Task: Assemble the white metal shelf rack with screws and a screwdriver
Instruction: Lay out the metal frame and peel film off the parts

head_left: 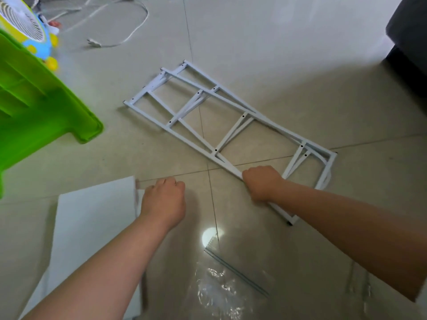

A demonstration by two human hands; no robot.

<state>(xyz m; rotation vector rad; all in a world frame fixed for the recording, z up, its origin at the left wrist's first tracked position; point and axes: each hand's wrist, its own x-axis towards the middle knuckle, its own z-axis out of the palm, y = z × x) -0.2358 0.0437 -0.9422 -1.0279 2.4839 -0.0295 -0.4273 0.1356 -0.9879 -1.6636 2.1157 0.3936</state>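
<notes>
the two white side frames point(228, 116) of the shelf rack lay stacked flat on the tiled floor point(288, 65), slightly askew. the right hand point(262, 183) had its grip clamped round the near rail of the frames. the left hand point(165, 200) was curled by the edge of a white panel point(92, 218); whether its grip held anything could not be told. a clear plastic bag point(221, 287) lay nearer the person. no screws or screwdriver showed. this looked like the early sorting step; next would likely mean separating the frames and finding the fasteners.
</notes>
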